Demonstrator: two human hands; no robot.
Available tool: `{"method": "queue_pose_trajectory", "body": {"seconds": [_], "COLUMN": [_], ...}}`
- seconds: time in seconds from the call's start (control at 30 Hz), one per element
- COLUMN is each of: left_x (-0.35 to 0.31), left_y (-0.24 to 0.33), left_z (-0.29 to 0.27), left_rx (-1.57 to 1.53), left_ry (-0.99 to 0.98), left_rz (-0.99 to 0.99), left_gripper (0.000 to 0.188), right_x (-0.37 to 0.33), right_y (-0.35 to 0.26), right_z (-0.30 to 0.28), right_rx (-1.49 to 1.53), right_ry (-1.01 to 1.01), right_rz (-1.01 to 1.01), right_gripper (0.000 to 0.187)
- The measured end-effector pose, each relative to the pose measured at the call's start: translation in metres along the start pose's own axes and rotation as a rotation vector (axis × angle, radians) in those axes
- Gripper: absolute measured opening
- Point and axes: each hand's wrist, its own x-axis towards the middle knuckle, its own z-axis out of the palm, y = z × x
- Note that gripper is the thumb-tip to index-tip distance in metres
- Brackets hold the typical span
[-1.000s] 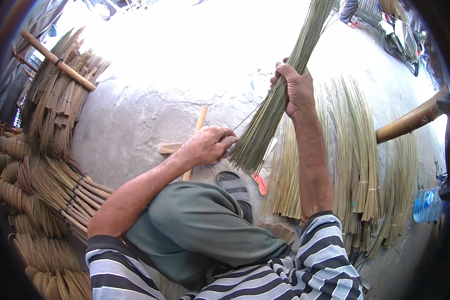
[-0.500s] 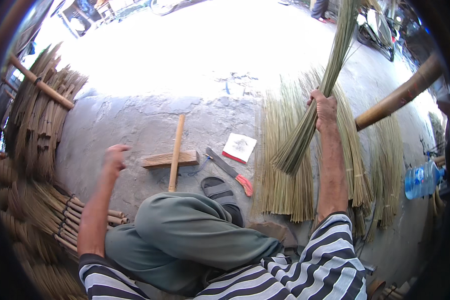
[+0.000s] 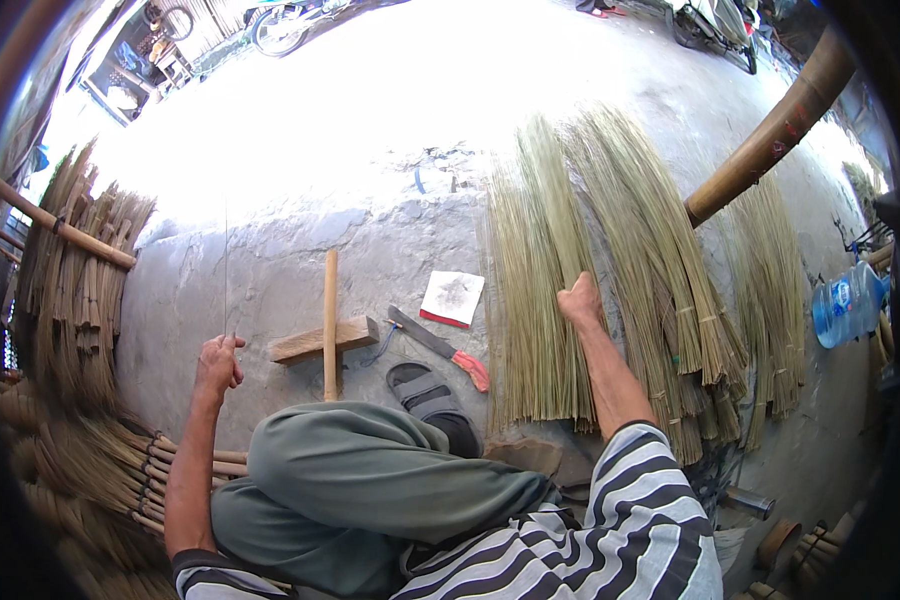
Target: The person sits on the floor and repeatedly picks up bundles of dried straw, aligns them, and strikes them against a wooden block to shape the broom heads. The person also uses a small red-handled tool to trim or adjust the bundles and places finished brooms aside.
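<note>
My right hand [image 3: 582,300] is closed on a bundle of greenish straw stalks [image 3: 550,210], which lies on the straw spread over the floor; its fingers are partly hidden. Over to the left, my left hand [image 3: 220,364] pinches one very thin upright stalk [image 3: 225,250]. Between the hands stand a wooden block [image 3: 358,333] and a round wooden stick [image 3: 330,300] crossing it. A knife with a red handle [image 3: 470,370] lies beside the block, near a white and red packet [image 3: 453,298].
Finished-looking brooms [image 3: 80,270] are stacked at the left behind a bamboo rail [image 3: 65,228]. More straw bundles [image 3: 660,260] lie to the right, under a thick bamboo pole [image 3: 770,135]. A blue water bottle [image 3: 848,303] is at far right. Motorbikes stand at the back.
My right hand has lowered the raised straw bundle onto the straw on the floor. My left hand has dropped slightly, and a thin stalk now shows in it.
</note>
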Motion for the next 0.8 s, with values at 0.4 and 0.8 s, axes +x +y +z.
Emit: {"method": "queue_pose_trajectory", "body": {"seconds": [0.4,0.8], "left_x": [-0.003,-0.025], "left_y": [0.046,0.053], "left_z": [0.029,0.061], "left_rx": [-0.076,0.724], "left_ry": [-0.147,-0.395], "left_rz": [-0.002,0.731], "left_gripper": [0.037,0.03], "right_x": [-0.025,-0.117], "right_y": [0.03,0.177], "right_z": [0.02,-0.062], "right_rx": [-0.057,-0.047], "right_ry": [-0.052,0.239], "right_rz": [-0.052,-0.065], "right_gripper": [0.079,0.056]}}
